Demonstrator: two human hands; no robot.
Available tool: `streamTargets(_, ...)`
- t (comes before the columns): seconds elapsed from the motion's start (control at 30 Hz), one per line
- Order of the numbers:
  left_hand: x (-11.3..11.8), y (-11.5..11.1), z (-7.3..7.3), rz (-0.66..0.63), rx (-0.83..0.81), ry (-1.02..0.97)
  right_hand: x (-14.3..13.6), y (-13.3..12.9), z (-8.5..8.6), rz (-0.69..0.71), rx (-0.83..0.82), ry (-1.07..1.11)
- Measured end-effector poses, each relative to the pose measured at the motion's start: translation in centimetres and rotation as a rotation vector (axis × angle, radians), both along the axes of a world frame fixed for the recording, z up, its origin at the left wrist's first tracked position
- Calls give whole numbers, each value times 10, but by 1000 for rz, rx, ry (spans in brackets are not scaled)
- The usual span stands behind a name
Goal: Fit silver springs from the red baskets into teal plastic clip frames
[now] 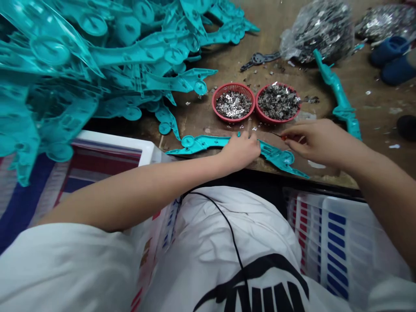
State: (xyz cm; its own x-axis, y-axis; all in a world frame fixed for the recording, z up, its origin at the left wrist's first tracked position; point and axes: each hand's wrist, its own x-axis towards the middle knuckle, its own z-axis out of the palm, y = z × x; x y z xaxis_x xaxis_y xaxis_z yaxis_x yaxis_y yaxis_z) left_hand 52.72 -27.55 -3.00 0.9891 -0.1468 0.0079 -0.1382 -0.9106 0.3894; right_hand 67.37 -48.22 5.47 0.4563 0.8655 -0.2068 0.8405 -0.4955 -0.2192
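Note:
A teal plastic bow-shaped part lies along the table's near edge. My left hand is closed over its middle, fingers curled across its far edge, hiding that section. To the right, my right hand pinches a thin dark-tipped tool with a red-orange handle. Its tip points left, toward the two baskets and the part. Just beyond my hands are a red basket of small shiny metal clips and a second red basket of darker metal clips. A few loose clips lie between the baskets and the part.
Teal parts are heaped at the left. Behind stand a clear bag of metal pieces and a dark grey part. Another teal part lies at right. Blue-covered fingertips of another person show. Plastic crates flank my lap.

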Motion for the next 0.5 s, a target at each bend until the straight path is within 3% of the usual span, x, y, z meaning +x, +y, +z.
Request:
streamTargets(0.1, 3, 0, 1, -27, 12, 0, 6, -4, -3, 0, 4, -11)
streamTargets(0.27, 11, 24, 5, -31, 46, 46, 7, -7, -2, 27, 2, 0)
streamTargets(0.33, 13, 31, 6, 30, -62, 61, 8, -7, -1, 40, -4, 12)
streamTargets(0.5, 17, 41, 8, 224, -530, 34, 6, -4, -1, 63, -34, 38)
